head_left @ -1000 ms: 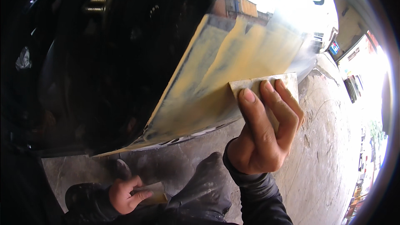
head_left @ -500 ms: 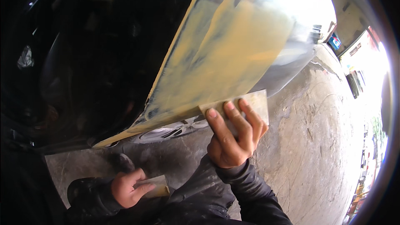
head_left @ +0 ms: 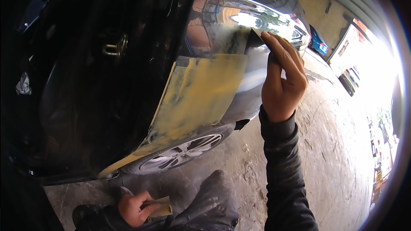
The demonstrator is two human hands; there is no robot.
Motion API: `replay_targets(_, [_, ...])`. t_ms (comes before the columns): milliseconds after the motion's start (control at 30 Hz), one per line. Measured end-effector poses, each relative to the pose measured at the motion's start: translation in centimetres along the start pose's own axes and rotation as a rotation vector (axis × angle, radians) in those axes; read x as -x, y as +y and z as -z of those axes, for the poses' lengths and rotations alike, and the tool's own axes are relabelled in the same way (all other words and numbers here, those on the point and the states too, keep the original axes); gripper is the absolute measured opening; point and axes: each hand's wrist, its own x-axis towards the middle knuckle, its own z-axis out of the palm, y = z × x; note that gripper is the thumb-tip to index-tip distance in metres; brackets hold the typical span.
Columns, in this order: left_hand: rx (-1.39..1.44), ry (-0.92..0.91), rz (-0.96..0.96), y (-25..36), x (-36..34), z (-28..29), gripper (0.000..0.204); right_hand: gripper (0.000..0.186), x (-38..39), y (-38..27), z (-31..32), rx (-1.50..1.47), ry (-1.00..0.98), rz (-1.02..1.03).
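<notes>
- The right hand (head_left: 284,79), fingers nearly straight and close together, pinches a thin spreader (head_left: 257,34) seen almost edge-on, at the car body panel (head_left: 253,76).
- The left hand (head_left: 135,209) curls low, gripping a yellow-smeared plate (head_left: 162,208).
- Since half a second ago, the spreader has gone from the yellow filler patch's (head_left: 201,94) lower edge to beyond its upper right corner; more alloy wheel (head_left: 184,153) shows.

Holds a thin plate (head_left: 255,39) in right hand (head_left: 284,70) near yellow patch's (head_left: 199,94) upper-right corner, flat piece (head_left: 162,208) in left hand (head_left: 135,209).
</notes>
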Motion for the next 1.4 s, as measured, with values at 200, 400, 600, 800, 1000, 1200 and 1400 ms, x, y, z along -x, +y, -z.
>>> replay_targets(200, [0.044,0.036,0.031,-0.9,0.3,0.1,0.036,0.044,-0.2,0.7,-1.6,-0.113,0.030,-0.004])
replay_targets(400, [0.058,0.011,0.052,-1.8,0.0,0.3,0.037,0.047,2.8,0.2,-1.2,-0.029,0.010,-0.001])
replay_targets(600, [0.076,0.020,0.098,-1.5,-0.4,0.1,0.039,0.044,5.8,-1.4,-0.4,0.043,-0.038,-0.038])
replay_targets(800, [0.095,-0.006,0.120,-1.3,-0.6,-0.3,0.039,0.046,8.7,-2.8,-0.2,0.105,-0.051,-0.057])
replay_targets(1000, [0.052,-0.025,0.070,-0.9,-1.0,-0.6,0.038,0.041,11.3,-4.2,0.2,0.146,-0.096,-0.097])
replay_targets(1200, [0.026,-0.048,0.056,-0.4,-1.1,-0.9,0.031,0.041,13.9,-5.4,0.5,0.164,-0.127,-0.121])
replay_targets(1400, [-0.024,-0.063,0.052,-0.7,-1.5,-1.6,0.032,0.038,16.4,-6.4,0.7,0.156,-0.152,-0.155])
